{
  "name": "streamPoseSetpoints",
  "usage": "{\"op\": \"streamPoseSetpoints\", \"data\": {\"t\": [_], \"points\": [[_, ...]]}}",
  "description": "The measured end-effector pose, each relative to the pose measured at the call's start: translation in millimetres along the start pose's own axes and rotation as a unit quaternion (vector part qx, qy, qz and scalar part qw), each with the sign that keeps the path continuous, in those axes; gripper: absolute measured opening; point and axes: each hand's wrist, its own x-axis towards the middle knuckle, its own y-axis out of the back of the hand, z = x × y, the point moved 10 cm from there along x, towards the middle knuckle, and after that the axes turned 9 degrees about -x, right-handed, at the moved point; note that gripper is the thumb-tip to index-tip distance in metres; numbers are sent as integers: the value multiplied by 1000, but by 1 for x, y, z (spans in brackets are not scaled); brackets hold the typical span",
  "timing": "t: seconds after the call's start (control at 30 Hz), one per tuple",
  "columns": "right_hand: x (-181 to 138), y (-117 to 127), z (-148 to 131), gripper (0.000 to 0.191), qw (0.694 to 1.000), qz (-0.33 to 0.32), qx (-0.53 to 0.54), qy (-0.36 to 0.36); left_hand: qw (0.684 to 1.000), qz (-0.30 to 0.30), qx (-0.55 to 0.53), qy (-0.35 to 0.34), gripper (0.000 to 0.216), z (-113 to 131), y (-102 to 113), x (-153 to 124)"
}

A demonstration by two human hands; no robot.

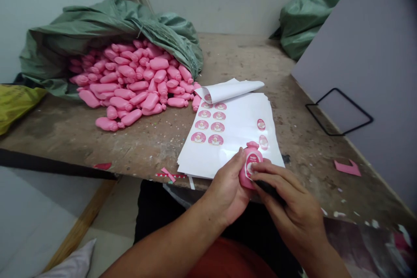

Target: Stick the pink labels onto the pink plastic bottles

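Two hands sharing one pink bottle [248,182] here, low in the frame and a bit right of center. Left hand [228,195] has its fingers curled around the body, thumb along the side, so yeah, that's a proper grip. Right hand [293,206] pinches a slim black tool [270,191] and also has fingertips against the oval label [252,163] on the bottle's front (you can read "BABY" on it).

Just behind that, mid-frame, a stack of label sheets [239,130] lies on the counter [234,58], top end curled over, pink stickers down its left side and a few ovals on the right. Upper left is a big green sack [91,19] on its side, with loads of pink bottles [158,64] spilling out its mouth. Yellow bag [16,104] at the left edge, another green bag [306,19] upper right, black wire frame [339,133] and a pink scrap [347,168] on the right.
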Motion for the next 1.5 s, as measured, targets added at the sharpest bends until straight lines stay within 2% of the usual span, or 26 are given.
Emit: {"op": "streamPoseSetpoints", "data": {"t": [0.1, 0.43, 0.57, 0.63, 0.7, 0.73, 0.8, 0.87, 0.93, 1.1, 1.23, 1.37, 1.5], "points": [[0, 0, -1, 29, 1000, 0, 2, 1, 1000, 16, 5, -11, 24, 2, 1, -1], [2, 2, -8, 31, 999, 5, -39, 25, 998, 31, -45, 13, 30, -9, 2, 3], [-3, -4, -20, 41, 994, -22, -79, 74, 995, 80, -35, 37, 32, -13, 13, 2], [-9, -6, -25, 44, 993, -54, -51, 88, 995, 86, -4, 40, 34, -10, 14, 1], [-13, -3, -20, 40, 995, -68, 32, 58, 997, 62, 32, 27, 35, -2, 10, 0], [-14, 2, -12, 37, 996, -55, 74, 22, 998, 45, 47, 20, 36, 2, 7, 0], [-17, 16, 14, 28, 989, 10, 119, -82, 997, 10, 76, 15, 35, 7, 2, -3], [-22, 27, 41, 20, 973, 83, 115, -182, 993, -20, 118, 19, 35, 9, -3, -7], [-24, 28, 56, 16, 959, 108, 114, -236, 986, -44, 160, 27, 42, 9, -6, -12], [-15, 6, 59, 14, 933, 65, 217, -278, 975, -68, 207, 49, 54, 4, -8, -18], [-17, 0, 59, 14, 911, 64, 255, -318, 970, -60, 233, 41, 42, 6, -4, -16], [-13, -7, 55, 18, 915, 50, 265, -300, 973, -60, 223, 7, 33, 11, -1, -13], [-9, -17, 52, 38, 927, 19, 220, -303, 976, -59, 212, -9, 34, 12, 0, -14]]}}
